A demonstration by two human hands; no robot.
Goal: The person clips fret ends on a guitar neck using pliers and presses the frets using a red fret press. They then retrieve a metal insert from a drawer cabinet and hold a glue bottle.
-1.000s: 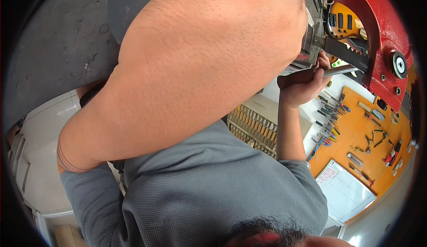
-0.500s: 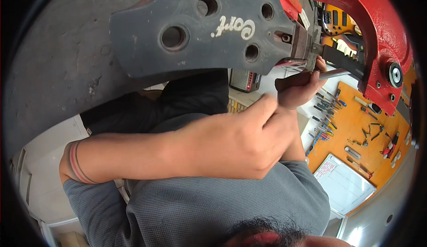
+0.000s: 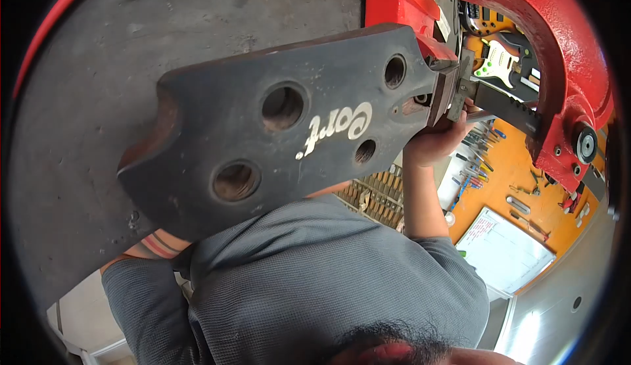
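A black guitar headstock (image 3: 328, 161) marked "Cort", with several round tuner holes, fills the middle of the view. Its neck end runs into a red arbor press (image 3: 559, 30), beside a steel pressing block (image 3: 463, 89) on the dark toothed ram (image 3: 503, 104). My right hand (image 3: 435, 143) is under the neck end, its fingers closed around a steel rod (image 3: 483, 118) of the press. My left hand (image 3: 330, 191) is behind the headstock; only a strip of skin shows below its edge, and the fingers are hidden.
A dark, worn bench surface (image 3: 85, 122) spreads out on the left, with a red curved handle (image 3: 46, 26) at its edge. Guitar bodies (image 3: 499, 59) appear through the press frame. Hand tools hang on an orange board (image 3: 499, 197) above a whiteboard (image 3: 506, 243).
The headstock has shifted down and left and turned in view. My left hand, closed in front of my chest before, has gone behind the headstock. My right hand stays by the press.
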